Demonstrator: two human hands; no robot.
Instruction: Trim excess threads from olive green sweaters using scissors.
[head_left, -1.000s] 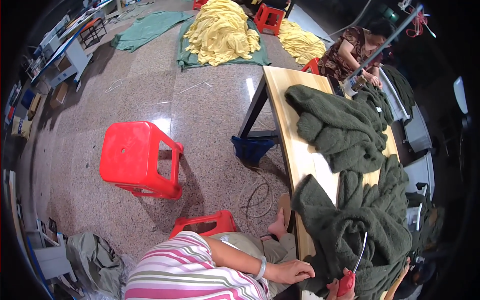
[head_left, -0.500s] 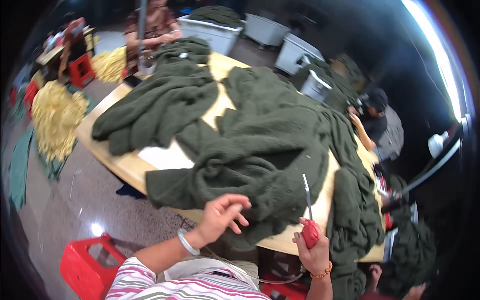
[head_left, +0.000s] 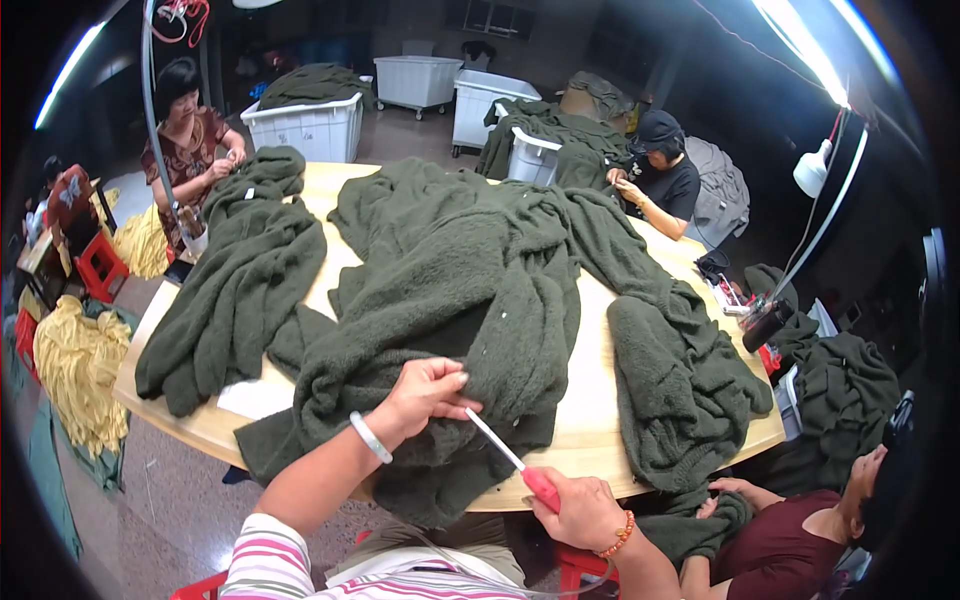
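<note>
My right hand (head_left: 585,512) is wrapped round the red handle of a slim tool (head_left: 496,441) with a long, thin pale shaft. The shaft points up and left, its tip at the fingers of my left hand (head_left: 415,400). Those fingers are pinched together over the near part of a heap of dark green fleecy garments (head_left: 430,285); what they pinch is too small to make out. A thin cord or hose (head_left: 450,562) runs across my lap. The heap covers the middle of a light wooden table (head_left: 590,420) and hangs over its near edge.
More green garments lie on the left (head_left: 235,290) and right (head_left: 680,390) of the table. Co-workers sit at the far left (head_left: 195,140), far right (head_left: 665,170) and near right (head_left: 780,545). White bins (head_left: 310,128) stand behind. Yellow cloth (head_left: 80,370) is piled at left.
The view has shifted, showing more of the far side. My left hand has gone from spread fingers to a pinch. My right hand has brought the tool's tip over to it.
</note>
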